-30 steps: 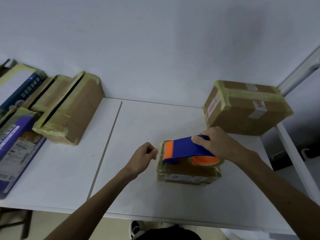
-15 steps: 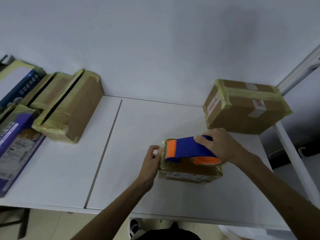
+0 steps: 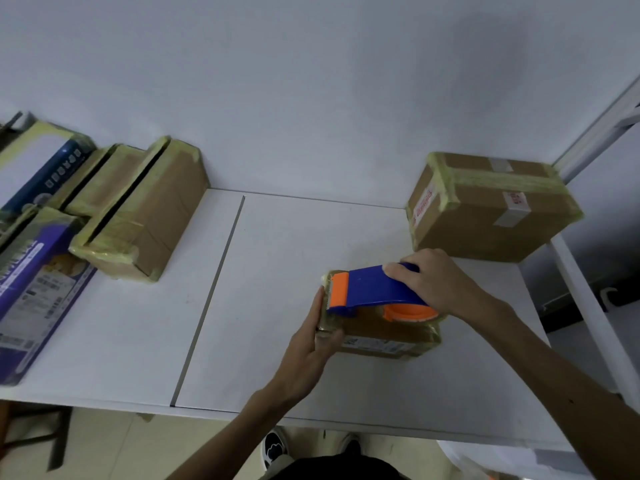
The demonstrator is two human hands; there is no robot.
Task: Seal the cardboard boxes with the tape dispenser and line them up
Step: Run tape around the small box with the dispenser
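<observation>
A small cardboard box [image 3: 384,336] wrapped in yellowish tape lies on the white table [image 3: 277,258], right of centre. On top of it rests a blue and orange tape dispenser [image 3: 374,289], its orange end at the box's left edge. My right hand [image 3: 433,282] grips the dispenser's blue handle from the right. My left hand [image 3: 315,336] holds the box's left end, fingers along the side and thumb on the front corner. A larger taped cardboard box [image 3: 491,209] stands at the back right.
Several taped cardboard boxes [image 3: 145,209] stand in a row at the back left, with a purple printed box [image 3: 38,289] and a blue and white box [image 3: 41,164] beside them. A seam [image 3: 207,299] splits the table. The table's right edge meets a white frame [image 3: 585,306].
My left hand moved right from a loose fist on the table to the small box's left end and took hold of it. The dispenser stayed on the box.
</observation>
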